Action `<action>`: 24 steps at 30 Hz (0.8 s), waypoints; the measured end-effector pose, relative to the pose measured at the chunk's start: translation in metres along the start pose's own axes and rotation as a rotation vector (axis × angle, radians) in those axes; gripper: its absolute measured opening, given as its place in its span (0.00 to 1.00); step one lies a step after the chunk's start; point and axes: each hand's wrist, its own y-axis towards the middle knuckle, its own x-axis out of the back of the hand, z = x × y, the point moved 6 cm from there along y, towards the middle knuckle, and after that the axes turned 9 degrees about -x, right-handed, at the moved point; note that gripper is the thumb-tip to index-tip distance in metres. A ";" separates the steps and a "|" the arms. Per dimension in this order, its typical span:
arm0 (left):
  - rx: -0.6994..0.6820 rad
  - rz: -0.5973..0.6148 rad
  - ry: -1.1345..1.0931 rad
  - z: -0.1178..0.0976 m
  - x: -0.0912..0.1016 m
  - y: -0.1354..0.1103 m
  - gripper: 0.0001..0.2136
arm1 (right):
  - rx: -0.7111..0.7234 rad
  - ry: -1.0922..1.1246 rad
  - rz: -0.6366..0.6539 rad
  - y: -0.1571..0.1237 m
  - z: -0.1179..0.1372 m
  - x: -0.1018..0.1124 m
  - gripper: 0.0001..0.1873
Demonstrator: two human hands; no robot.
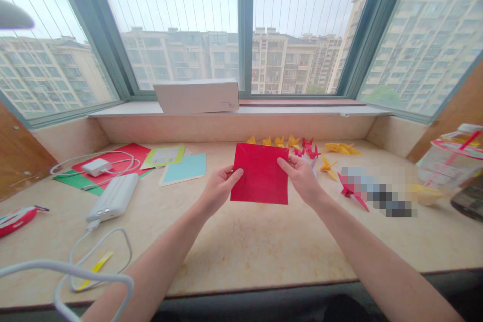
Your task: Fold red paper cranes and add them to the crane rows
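Observation:
A square sheet of red paper [259,175] is held up in front of me, above the stone-look counter [241,246]. My left hand [222,185] pinches its left edge, thumb on the near face. On the opposite edge, my right hand [300,173] grips near the upper right corner, thumb also in front. Faint crease lines show on the paper. Behind it stand several yellow paper cranes [279,141] and some red paper cranes [310,150], partly hidden by the sheet and my right hand.
Left lie a white power bank [115,196] with a looping cable [124,282], a charger [96,166], red paper [132,153] and light blue paper [186,169]. Right are a red crane [350,192], a blurred-out item [381,193] and a clear cup [441,161]. A white box [196,98] stands on the sill.

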 end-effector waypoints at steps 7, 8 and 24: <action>0.002 -0.013 0.010 0.000 0.002 0.001 0.16 | 0.019 0.076 -0.043 -0.001 0.005 0.003 0.16; 0.004 -0.022 0.002 0.001 0.003 0.001 0.17 | 0.027 0.089 -0.023 -0.001 0.005 0.002 0.15; 0.036 -0.113 -0.098 0.007 0.011 0.004 0.19 | 0.148 -0.013 -0.073 -0.009 0.011 0.002 0.09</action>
